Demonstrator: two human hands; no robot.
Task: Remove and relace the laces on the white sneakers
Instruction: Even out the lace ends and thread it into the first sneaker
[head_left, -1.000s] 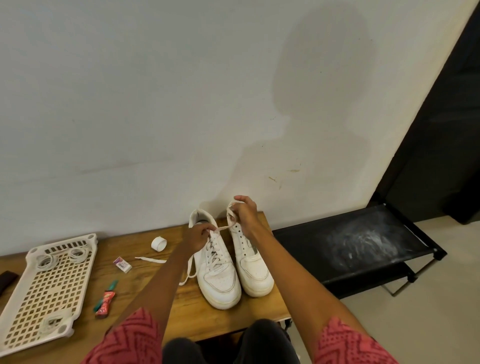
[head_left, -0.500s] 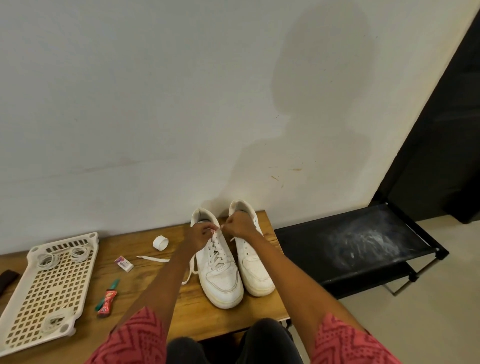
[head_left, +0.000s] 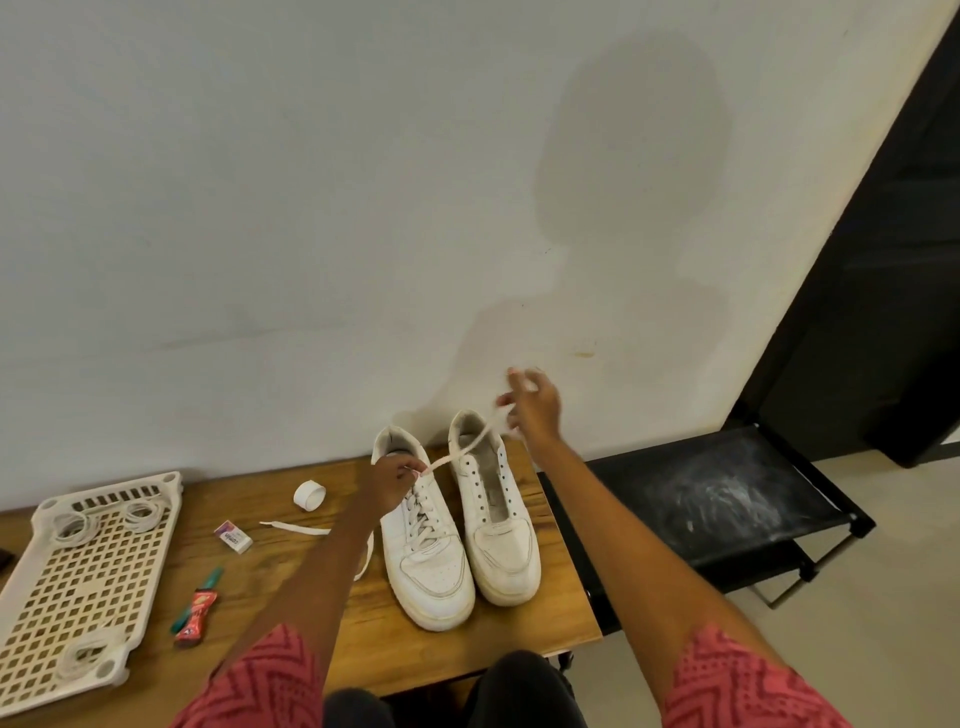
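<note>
Two white sneakers stand side by side on the wooden table, toes toward me. The left sneaker is laced; the right sneaker has bare eyelets. My left hand pinches the lace at the left sneaker's top eyelets. A white lace runs taut from there up to my right hand, which grips it above and behind the right sneaker, blurred. The lace's other end trails left across the table.
A white perforated tray with coiled laces sits at the left. A tape roll, an eraser and a red-green tube lie on the table. A black low rack stands to the right, wall close behind.
My right hand has pulled the lace up and to the right, away from the left sneaker, drawing it taut. My left hand stays at the left sneaker's top.
</note>
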